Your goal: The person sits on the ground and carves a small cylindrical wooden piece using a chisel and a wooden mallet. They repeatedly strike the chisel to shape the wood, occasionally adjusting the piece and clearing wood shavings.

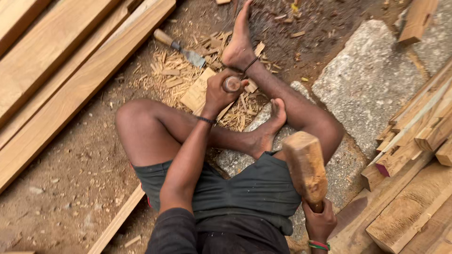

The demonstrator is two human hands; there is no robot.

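left hand (220,92): fingers wrapped tight around the handle of a chisel (231,83), whose round wooden butt end faces the camera; a dark band sits on the wrist.
chisel: held upright over a small flat wooden block (197,90); the blade is hidden under the hand, so whether the tip touches the block cannot be told.
right hand (319,222): fingers closed around the lower end of a wooden mallet (306,164), raised near the camera above the lap; coloured bands show at the wrist, and the forearm is cut off by the bottom edge.
mallet: thick, worn head, slightly blurred, well apart from the chisel butt; the grip itself is mostly covered by the hand.
wooden block: lies on the dirt ground (75,178) between the legs, partly covered by the left hand and by wood chips (172,70).
feet: one foot (239,44) is stretched out just beyond the block, the other foot (268,129) rests on a grey stone slab (372,80).
second chisel (181,48): lies loose among the chips, wooden handle to the upper left.
planks (70,70): long boards on the left, cut off by the frame.
timber pile (414,136): stacked pieces on the right, ends only partly in view.
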